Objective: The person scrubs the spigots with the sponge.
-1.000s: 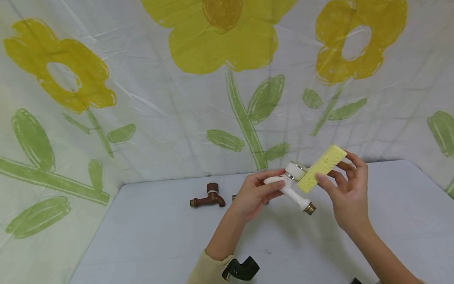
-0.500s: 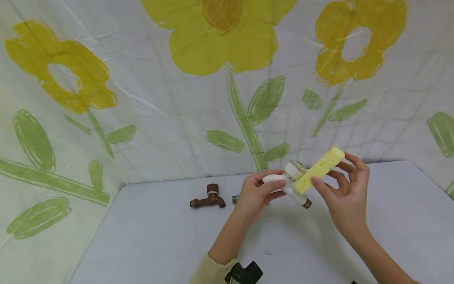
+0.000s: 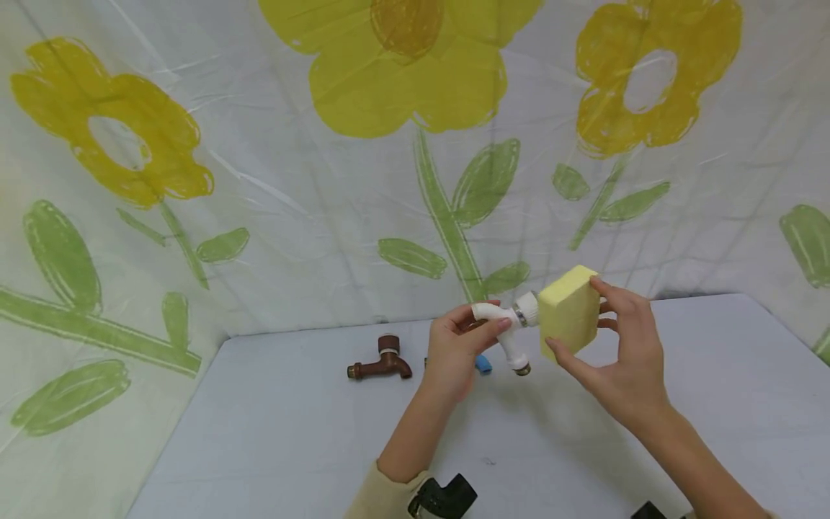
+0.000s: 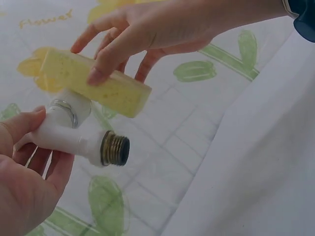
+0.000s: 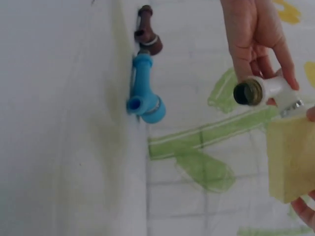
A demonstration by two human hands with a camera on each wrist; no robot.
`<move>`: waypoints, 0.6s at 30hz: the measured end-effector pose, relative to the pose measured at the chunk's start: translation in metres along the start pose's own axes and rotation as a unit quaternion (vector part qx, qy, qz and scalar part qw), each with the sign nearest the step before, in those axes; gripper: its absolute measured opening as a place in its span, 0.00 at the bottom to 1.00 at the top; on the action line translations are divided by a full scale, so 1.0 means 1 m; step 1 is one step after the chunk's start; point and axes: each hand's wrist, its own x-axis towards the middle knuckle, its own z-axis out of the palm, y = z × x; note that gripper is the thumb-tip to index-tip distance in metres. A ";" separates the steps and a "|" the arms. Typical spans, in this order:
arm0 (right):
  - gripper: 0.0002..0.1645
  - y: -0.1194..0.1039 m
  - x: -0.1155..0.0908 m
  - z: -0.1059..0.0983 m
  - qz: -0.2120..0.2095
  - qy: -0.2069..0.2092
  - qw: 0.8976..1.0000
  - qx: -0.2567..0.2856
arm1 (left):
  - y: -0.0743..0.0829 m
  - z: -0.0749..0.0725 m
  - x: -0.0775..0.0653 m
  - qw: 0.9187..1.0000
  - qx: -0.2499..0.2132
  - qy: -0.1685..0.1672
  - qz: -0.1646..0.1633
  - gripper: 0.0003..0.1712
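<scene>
My left hand [image 3: 457, 353] grips a white faucet [image 3: 512, 342] by its spout, holding it above the table. The faucet's brass threaded end [image 4: 116, 149] points to the right in the left wrist view. A yellow sponge [image 3: 570, 317] is pinched between the thumb and fingers of my right hand [image 3: 625, 346]. One broad face of the sponge lies against the faucet's round white knob [image 3: 527, 308]. In the right wrist view only a few right-hand fingertips [image 5: 302, 210] show, at the sponge's lower edge.
On the table [image 3: 272, 425] toward the back stand a brown faucet [image 3: 382, 360] and a blue faucet [image 5: 142, 88], the latter mostly hidden behind my left hand in the head view. A sheet with painted flowers [image 3: 408, 86] hangs behind the table's back edge.
The white faucet has turned so its threaded end points down and its knob points right. The sponge has turned with its broad face toward the camera, shifting slightly left.
</scene>
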 end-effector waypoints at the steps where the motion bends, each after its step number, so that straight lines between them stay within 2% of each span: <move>1: 0.51 0.001 0.001 -0.001 -0.023 -0.009 0.999 -0.026 | 0.000 -0.001 0.001 1.000 0.002 0.006 0.004 0.18; 5: 0.44 0.000 0.005 -0.008 -0.080 -0.086 0.988 -0.096 | 0.001 -0.004 0.001 1.000 0.005 0.014 0.019 0.17; 9: 0.37 0.000 0.011 -0.017 -0.138 -0.154 0.971 -0.122 | 0.001 -0.006 0.003 1.000 0.003 0.017 0.020 0.16; 11: 0.35 0.000 0.013 -0.020 -0.163 -0.170 0.964 -0.127 | 0.001 -0.008 0.004 1.000 0.005 0.019 0.015 0.15; 14: 0.33 -0.002 0.015 -0.025 -0.172 -0.185 0.958 -0.135 | 0.001 -0.010 0.005 1.000 0.013 0.015 0.007 0.14; 18: 0.32 -0.005 0.016 -0.027 -0.175 -0.173 0.959 -0.145 | 0.003 -0.010 0.003 0.999 0.035 -0.011 -0.001 0.15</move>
